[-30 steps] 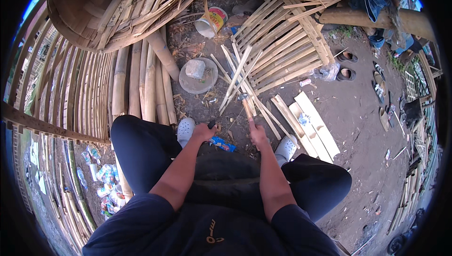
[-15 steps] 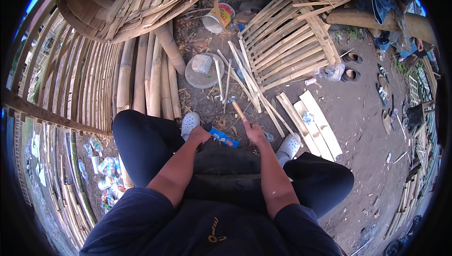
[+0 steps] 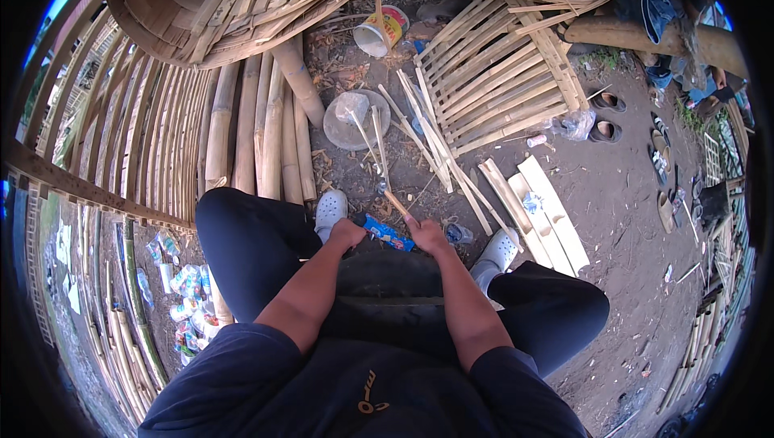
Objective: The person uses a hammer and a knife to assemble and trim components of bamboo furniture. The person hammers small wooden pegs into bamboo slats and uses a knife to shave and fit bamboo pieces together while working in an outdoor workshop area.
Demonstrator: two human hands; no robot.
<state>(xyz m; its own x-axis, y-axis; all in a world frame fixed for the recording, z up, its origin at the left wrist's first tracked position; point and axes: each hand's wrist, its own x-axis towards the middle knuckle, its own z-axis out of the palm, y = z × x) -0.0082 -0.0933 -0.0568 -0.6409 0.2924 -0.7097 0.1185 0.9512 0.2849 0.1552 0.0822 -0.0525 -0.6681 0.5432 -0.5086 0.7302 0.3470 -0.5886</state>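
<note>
My right hand (image 3: 427, 235) is closed round the wooden handle of a hammer (image 3: 397, 203). The hammer's metal head lies against the near ends of two thin bamboo strips (image 3: 380, 145), which reach over a round grey slab (image 3: 336, 132). On that slab rests a pale block (image 3: 351, 107). Close to my left shoe, my left hand (image 3: 347, 233) has its fingers curled; a dark bit shows beside them, and I cannot make out what it holds. A blue packet (image 3: 389, 233) lies on the ground between my hands.
A slatted bamboo panel (image 3: 500, 75) lies ahead, with loose strips (image 3: 431, 128) beside it. Split bamboo halves (image 3: 535, 212) are at right, and thick bamboo poles (image 3: 266, 132) at left. Woven baskets (image 3: 242, 11) hang over the top. A white bucket (image 3: 379, 33) lies tipped at the back.
The hammer and my right hand have shifted left and slightly down, bringing the hammer head to the thin strips. Those strips now tilt further left over the slab. My left hand stays low beside the packet.
</note>
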